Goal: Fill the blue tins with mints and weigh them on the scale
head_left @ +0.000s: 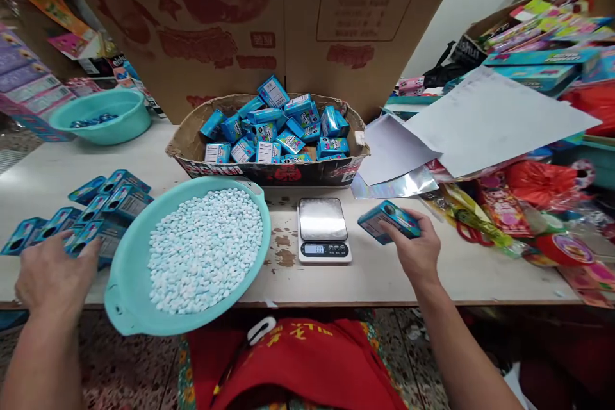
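Observation:
My right hand (418,240) is closed around a small blue candy box (382,223), held tilted just right of the digital scale (325,230). On the left, my left hand (52,272) reaches to a cluster of similar blue boxes (127,200) with its fingers apart. Its fingertips are at the nearest boxes; whether they touch is hard to tell. Between the hands stands a turquoise basin (125,269) with many small pale blue and white candies (204,250). The scale has a bare metal plate and its display appears to read zero.
Behind the basin, a cut-down cardboard box (230,172) holds several blue candy boxes, with a large carton (298,32) behind it. A second turquoise basin (120,125) stands back left. White sheets (494,122), wrapped sweets and red-handled scissors (473,234) crowd the right.

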A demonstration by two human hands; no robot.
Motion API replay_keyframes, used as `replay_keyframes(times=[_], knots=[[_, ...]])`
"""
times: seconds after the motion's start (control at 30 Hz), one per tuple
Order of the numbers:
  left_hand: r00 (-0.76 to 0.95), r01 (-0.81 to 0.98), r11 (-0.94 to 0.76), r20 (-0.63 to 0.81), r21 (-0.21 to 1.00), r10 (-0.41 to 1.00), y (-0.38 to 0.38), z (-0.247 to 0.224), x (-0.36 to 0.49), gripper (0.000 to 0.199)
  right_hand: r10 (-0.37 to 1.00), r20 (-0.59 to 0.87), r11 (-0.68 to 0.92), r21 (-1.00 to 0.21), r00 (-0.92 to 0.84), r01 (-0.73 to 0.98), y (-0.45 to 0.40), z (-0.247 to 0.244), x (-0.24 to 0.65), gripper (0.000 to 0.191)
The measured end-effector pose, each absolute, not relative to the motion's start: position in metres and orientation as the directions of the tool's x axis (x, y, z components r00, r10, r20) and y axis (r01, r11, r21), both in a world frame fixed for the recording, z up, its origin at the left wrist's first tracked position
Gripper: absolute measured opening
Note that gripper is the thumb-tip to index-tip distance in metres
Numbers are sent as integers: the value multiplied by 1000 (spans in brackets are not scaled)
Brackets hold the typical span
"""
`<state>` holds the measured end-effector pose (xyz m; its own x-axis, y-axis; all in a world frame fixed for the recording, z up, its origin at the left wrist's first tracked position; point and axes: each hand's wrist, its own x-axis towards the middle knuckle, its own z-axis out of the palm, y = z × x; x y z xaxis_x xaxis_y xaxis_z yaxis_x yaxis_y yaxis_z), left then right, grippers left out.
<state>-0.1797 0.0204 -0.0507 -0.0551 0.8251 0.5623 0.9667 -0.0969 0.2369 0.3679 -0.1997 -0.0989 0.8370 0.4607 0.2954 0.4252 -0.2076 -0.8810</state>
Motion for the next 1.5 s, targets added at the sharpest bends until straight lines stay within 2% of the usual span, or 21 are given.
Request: replay_keyframes(times=[0.07,0.13,0.23,0.27,0.33,0.4,0.5,0.63,0.73,0.83,0.93,1.0,1.07,1.1,1.17,1.23,1.3,1.5], knots=[[-18,957,-149,566,248,824,13,-40,-156,25,550,324,-96,-891,770,443,-175,-89,353,54],[71,933,-223,463,282,884,3,-38,-126,33,654,309,-12,-908,690,418,-148,-88,336,54],[338,867,-350,98,354,936,-18,-53,-81,50,799,251,30,-924,546,381,-118,-96,315,55],[429,844,-390,-28,370,903,-27,-60,-69,54,824,247,40,-923,510,383,-113,-99,312,58],[540,817,-463,-172,345,824,-43,-72,-50,55,827,283,85,-917,485,391,-111,-103,314,69],[563,817,-505,-195,279,803,-55,-79,-41,54,768,348,146,-913,539,381,-119,-106,324,75],[552,822,-502,-160,268,819,-61,-80,-39,50,651,321,115,-937,688,328,-143,-111,347,60],[537,814,-456,-166,361,827,-56,-79,-42,39,536,158,-62,-972,829,225,-180,-127,370,49],[497,805,-393,-142,445,856,-53,-79,-44,33,476,115,-122,-973,872,195,-203,-140,378,49],[385,807,-279,-107,520,917,-51,-77,-47,32,446,95,-138,-975,890,174,-215,-149,381,47],[205,770,-69,-144,635,968,-49,-70,-50,34,443,93,-122,-979,892,163,-216,-152,383,45],[89,599,109,-202,793,975,-49,-64,-51,36,447,95,-105,-982,890,158,-213,-151,384,43],[32,272,257,-276,927,961,-49,-59,-51,35,450,99,-89,-984,888,155,-208,-150,383,42],[27,87,305,-309,948,951,-49,-56,-50,34,452,101,-84,-984,886,154,-206,-150,383,41],[36,-211,359,-360,909,932,-50,-50,-49,28,460,98,-76,-986,882,150,-203,-150,382,41],[35,-378,379,-396,845,918,-49,-45,-48,21,473,86,-77,-987,877,138,-202,-151,380,41],[33,-456,397,-431,796,902,-48,-41,-46,19,484,71,-82,-989,872,126,-202,-154,380,41],[-5,-602,396,-499,693,867,-42,-33,-37,38,517,68,-65,-991,853,119,-203,-152,377,39]])
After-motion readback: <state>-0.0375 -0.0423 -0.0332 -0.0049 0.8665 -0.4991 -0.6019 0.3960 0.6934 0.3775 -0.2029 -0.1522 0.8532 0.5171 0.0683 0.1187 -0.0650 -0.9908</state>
